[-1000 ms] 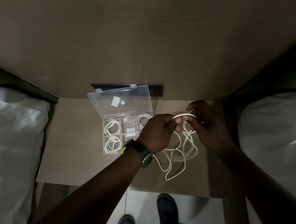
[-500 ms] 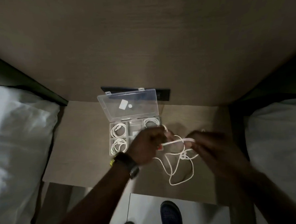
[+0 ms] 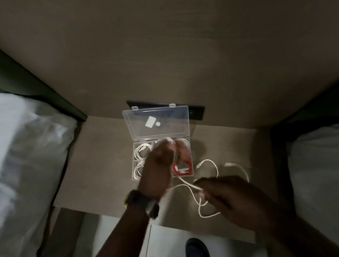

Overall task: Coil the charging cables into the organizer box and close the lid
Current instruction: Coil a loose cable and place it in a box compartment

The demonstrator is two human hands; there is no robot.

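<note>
1. The thin white charging cable (image 3: pixel 207 177) is judged light, limp and fairly slick; it is best taken near a plug end or at a gathered loop, since loose slack is likely to spring apart.
2. The cable is seen sprawled in loose loops at lower centre-right of the frame on the brown tabletop (image 3: pixel 100 167), just right of the clear plastic organizer box (image 3: pixel 136 175), whose transparent hinged lid (image 3: pixel 156 123) stands open.
3. One strand is pinched between the fingertips of the right hand (image 3: pixel 233 195), at its left edge.
4. The left hand (image 3: pixel 161 168) is blurred over the box's middle compartments; its fingers look curled together, but what is gripped cannot be told.
5. Coiled white cables (image 3: pixel 140 149) and a red item (image 3: pixel 183 168) are already lodged in the compartments.
</note>
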